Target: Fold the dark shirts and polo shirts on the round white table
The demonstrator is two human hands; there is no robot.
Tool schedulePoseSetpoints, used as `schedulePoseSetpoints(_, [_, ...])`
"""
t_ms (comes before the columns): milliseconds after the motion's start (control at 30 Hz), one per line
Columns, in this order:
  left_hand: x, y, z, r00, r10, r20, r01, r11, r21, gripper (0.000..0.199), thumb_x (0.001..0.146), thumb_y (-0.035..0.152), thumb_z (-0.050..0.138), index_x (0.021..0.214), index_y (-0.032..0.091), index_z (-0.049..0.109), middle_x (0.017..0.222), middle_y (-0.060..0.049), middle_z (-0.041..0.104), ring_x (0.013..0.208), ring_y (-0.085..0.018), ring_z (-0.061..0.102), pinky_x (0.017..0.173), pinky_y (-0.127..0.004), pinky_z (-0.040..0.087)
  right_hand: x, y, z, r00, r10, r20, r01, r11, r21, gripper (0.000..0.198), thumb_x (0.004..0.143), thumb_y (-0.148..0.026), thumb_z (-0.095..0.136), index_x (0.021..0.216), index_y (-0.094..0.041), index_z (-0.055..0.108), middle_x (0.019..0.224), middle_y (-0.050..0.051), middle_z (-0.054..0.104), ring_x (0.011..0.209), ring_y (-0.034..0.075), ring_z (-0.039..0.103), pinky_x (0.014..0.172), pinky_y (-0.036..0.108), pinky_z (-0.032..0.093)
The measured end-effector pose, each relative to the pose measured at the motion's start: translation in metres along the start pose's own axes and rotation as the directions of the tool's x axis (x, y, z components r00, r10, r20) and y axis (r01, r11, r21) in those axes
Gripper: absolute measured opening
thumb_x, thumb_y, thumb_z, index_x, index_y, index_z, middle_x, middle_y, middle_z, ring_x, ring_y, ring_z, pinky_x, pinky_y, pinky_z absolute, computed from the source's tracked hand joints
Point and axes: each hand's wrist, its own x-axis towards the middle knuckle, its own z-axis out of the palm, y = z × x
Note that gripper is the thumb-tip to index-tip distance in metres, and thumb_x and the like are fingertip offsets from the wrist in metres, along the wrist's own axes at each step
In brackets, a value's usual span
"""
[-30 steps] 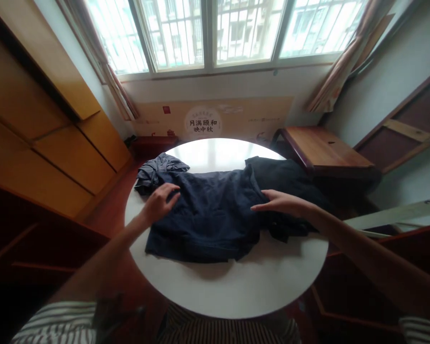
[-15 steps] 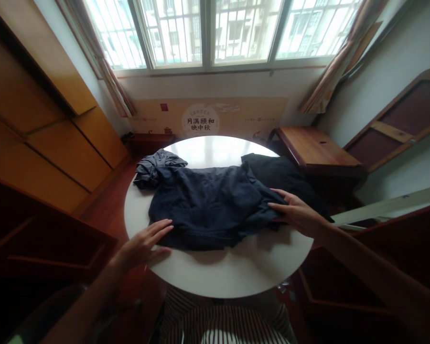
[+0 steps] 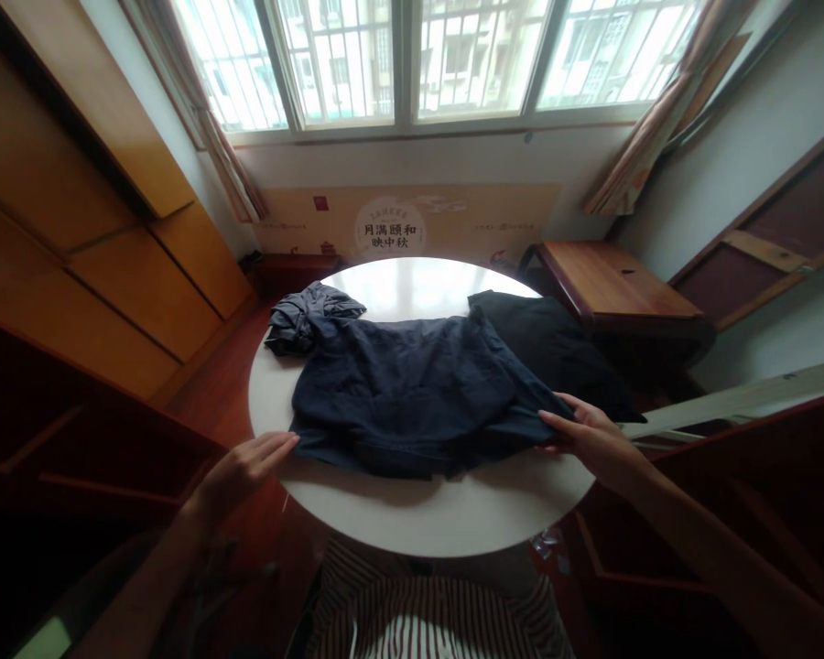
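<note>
A dark navy garment lies spread across the white round table, with creases over its middle; its exact kind is hard to make out. My left hand is closed in a pinch at the garment's near left corner. At the opposite side my right hand grips the right corner between thumb and fingers, holding it stretched out to the right. Behind the left end sits a crumpled grey garment. A black garment lies behind the right end and hangs over the table's edge.
To the right of the table stands a low wooden table. A yellow-brown cabinet is on the left. Beyond the table, a printed banner runs along the wall below a barred window.
My left hand has moved left, from lying on the cloth to pinching its corner. My right hand has shifted right and slightly nearer, pulling the garment's right corner outward.
</note>
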Motion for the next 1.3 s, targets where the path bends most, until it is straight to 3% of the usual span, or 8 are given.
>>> schedulePoseSetpoints(133, [-0.005,0.010,-0.016,0.999,-0.014,-0.029,0.012,0.996,-0.091,0.029,0.092,0.005,0.051,0.113,0.017,0.069,0.104,-0.007,0.074,0.095,-0.018,0.070,0.085,-0.030,0.059,-0.008,-0.003,-0.018,0.976,-0.201,-0.084,0.146,0.889,-0.435,0.075,0.074,-0.048,0.076,0.136,-0.015,0.049,0.055,-0.002,0.064,0.043,0.020,0.061,0.044,0.031,0.051])
schedulePoseSetpoints(233, [0.017,0.004,-0.018,0.970,-0.215,-0.110,0.192,0.964,-0.185,0.014,0.093,0.018,0.058,0.093,0.018,0.072,0.087,-0.004,0.075,0.078,-0.016,0.070,0.075,-0.026,0.056,0.001,-0.022,-0.006,0.779,-0.622,-0.076,0.354,0.537,-0.766,0.051,0.085,-0.051,0.063,0.122,-0.016,0.063,0.056,0.000,0.063,0.053,0.021,0.063,0.059,0.032,0.052])
schedulePoseSetpoints(333, [0.066,-0.026,-0.003,0.794,-0.577,-0.193,0.531,0.812,-0.243,0.027,0.096,0.031,0.054,0.080,0.018,0.072,0.077,-0.004,0.075,0.069,-0.016,0.070,0.070,-0.024,0.053,0.036,-0.054,0.029,0.656,-0.749,0.094,0.460,0.299,-0.836,0.031,0.093,-0.042,0.055,0.093,-0.016,0.071,0.076,0.008,0.072,0.070,0.021,0.068,0.074,0.031,0.051])
schedulePoseSetpoints(500, [0.144,-0.099,0.038,0.425,-0.905,-0.020,0.879,0.418,-0.230,0.037,0.093,0.041,0.051,0.086,0.015,0.076,0.089,-0.011,0.077,0.086,-0.024,0.072,0.073,-0.026,0.049,0.121,-0.096,0.075,0.913,-0.391,0.112,0.222,0.248,-0.943,0.029,0.090,-0.034,0.060,0.075,-0.012,0.071,0.082,0.016,0.074,0.084,0.027,0.071,0.072,0.030,0.050])
schedulePoseSetpoints(867, [0.153,-0.123,0.077,0.359,-0.932,-0.051,0.902,0.361,-0.237,0.036,0.091,0.043,0.055,0.094,0.013,0.076,0.098,-0.015,0.076,0.092,-0.027,0.070,0.080,-0.030,0.048,0.169,-0.080,0.059,0.969,-0.244,0.046,0.157,0.462,-0.873,0.022,0.091,-0.024,0.057,0.082,-0.010,0.071,0.066,0.007,0.068,0.054,0.015,0.064,0.053,0.021,0.047])
schedulePoseSetpoints(1100, [0.153,-0.114,0.066,0.395,-0.910,-0.122,0.883,0.413,-0.224,0.034,0.092,0.035,0.058,0.109,0.007,0.068,0.104,-0.018,0.071,0.101,-0.029,0.065,0.091,-0.036,0.049,0.151,-0.089,0.047,0.927,-0.374,-0.017,0.088,0.262,-0.961,0.030,0.092,-0.032,0.058,0.098,-0.006,0.071,0.091,0.019,0.073,0.082,0.026,0.070,0.075,0.031,0.053])
schedulePoseSetpoints(1200, [0.184,-0.089,0.067,0.623,-0.747,-0.232,0.725,0.663,-0.188,0.037,0.098,0.031,0.048,0.125,0.009,0.061,0.119,-0.019,0.064,0.117,-0.029,0.058,0.105,-0.040,0.043,0.139,-0.087,0.085,0.827,-0.547,0.126,0.207,0.089,-0.974,0.040,0.098,-0.037,0.048,0.116,-0.006,0.066,0.117,0.023,0.067,0.107,0.030,0.065,0.091,0.035,0.049])
schedulePoseSetpoints(1300, [0.220,-0.059,0.080,0.908,-0.417,-0.029,0.404,0.893,-0.197,0.040,0.102,0.033,0.039,0.132,0.016,0.059,0.134,-0.013,0.060,0.128,-0.025,0.052,0.113,-0.040,0.037,0.137,-0.072,0.137,0.766,-0.470,0.438,0.498,0.002,-0.867,0.049,0.103,-0.040,0.035,0.134,-0.010,0.058,0.139,0.019,0.058,0.129,0.029,0.053,0.107,0.037,0.040])
